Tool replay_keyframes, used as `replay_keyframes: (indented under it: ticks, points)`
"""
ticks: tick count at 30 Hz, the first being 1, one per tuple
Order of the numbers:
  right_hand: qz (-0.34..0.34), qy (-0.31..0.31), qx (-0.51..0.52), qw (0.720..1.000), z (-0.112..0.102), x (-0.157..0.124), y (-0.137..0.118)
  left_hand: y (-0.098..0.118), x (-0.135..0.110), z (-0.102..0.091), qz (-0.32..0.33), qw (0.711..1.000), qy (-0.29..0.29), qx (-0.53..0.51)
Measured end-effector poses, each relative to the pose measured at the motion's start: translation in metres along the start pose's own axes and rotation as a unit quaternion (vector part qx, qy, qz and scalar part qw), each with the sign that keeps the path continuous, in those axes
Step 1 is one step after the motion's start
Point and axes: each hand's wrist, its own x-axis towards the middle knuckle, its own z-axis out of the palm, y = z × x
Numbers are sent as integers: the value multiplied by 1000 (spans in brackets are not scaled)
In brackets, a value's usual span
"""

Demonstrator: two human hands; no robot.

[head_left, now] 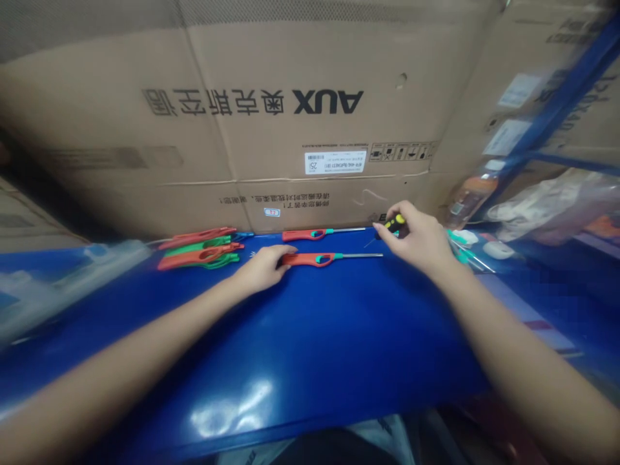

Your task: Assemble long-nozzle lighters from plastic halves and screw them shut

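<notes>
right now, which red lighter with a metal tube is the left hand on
The nearer lighter: the left hand is on its left end; the farther lighter lies by the cardboard box.

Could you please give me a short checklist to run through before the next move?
1. Left hand gripping the handle end of the nearer red plastic lighter with a long metal tube: ok.
2. Right hand holding the screwdriver with a yellow-and-black handle: ok.
3. Screwdriver tip clear of the metal tubes: cannot tell, too blurred.
4. Second red plastic lighter with a metal tube lying apart, farther back: ok.
5. Red and green plastic handle pieces grouped left of both lighters: ok.
6. Screws in the nearer lighter: cannot tell, too small.
</notes>
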Motion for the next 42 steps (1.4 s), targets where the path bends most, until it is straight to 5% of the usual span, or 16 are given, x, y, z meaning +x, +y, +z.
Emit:
replay_keyframes:
  ticks: [9,17,29,37,42]
  points:
    - [98,-260,-139,951,10,-3,39,-21,23,0,-30,997,18,64]
    - [162,-361,-167,903,9,-6,50,-16,29,0,-25,993,39,104]
    - [210,-318,-193,904,29,-3,67,25,-40,-17,13,987,22,156]
    - [229,-265,-193,917,37,-8,69,-21,-67,-60,-82,975,88,186]
    - [183,-197,-168,948,47,-12,65,-39,-70,-78,-161,941,60,292]
